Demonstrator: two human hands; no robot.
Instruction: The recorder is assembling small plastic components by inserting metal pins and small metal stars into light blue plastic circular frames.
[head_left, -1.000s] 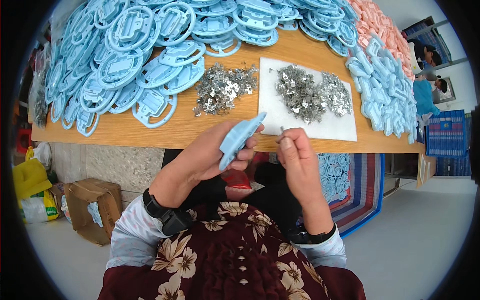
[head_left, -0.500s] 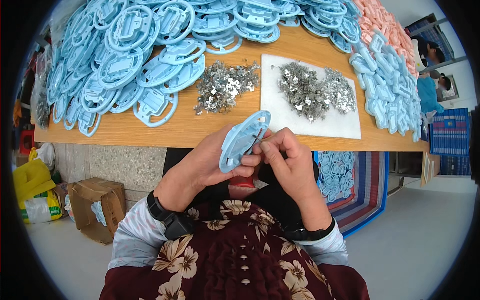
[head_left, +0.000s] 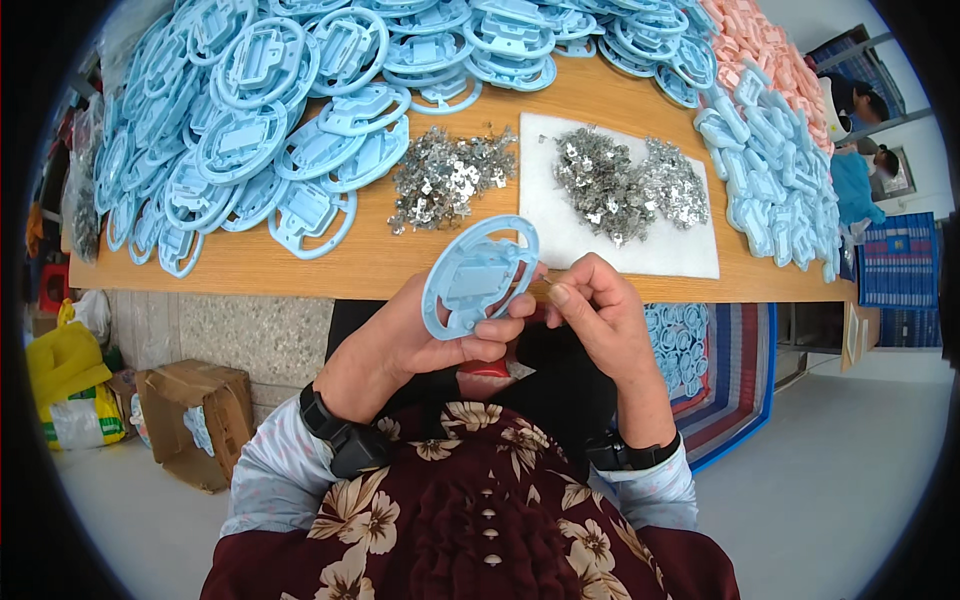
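Observation:
My left hand [head_left: 405, 325] holds a light-blue plastic part [head_left: 477, 278] shaped like a toy steering wheel. It is tilted, with its broad recessed face toward me, and my fingers curl round its lower right edge. Just right of the part, my right hand [head_left: 608, 318] is closed in a pinch on a small thin piece [head_left: 546, 280], too small to name. That piece points at the part's right edge; whether the two touch I cannot tell. Beyond my hands lie a pile of small silvery metal clips [head_left: 450, 178] and more metal clips [head_left: 610, 185] on a white foam sheet [head_left: 650, 262].
Blue wheel-shaped parts [head_left: 245, 140] are heaped along the left and back of the wooden table [head_left: 240, 272]. Small blue pieces [head_left: 770, 190] and pink pieces [head_left: 765, 50] lie at the right. A striped bag [head_left: 735, 370] of blue parts and a cardboard box [head_left: 195, 420] stand below.
The blue part has turned in my left hand, showing its broad face instead of being nearly edge-on. My right hand has moved right, away from it, still pinching.

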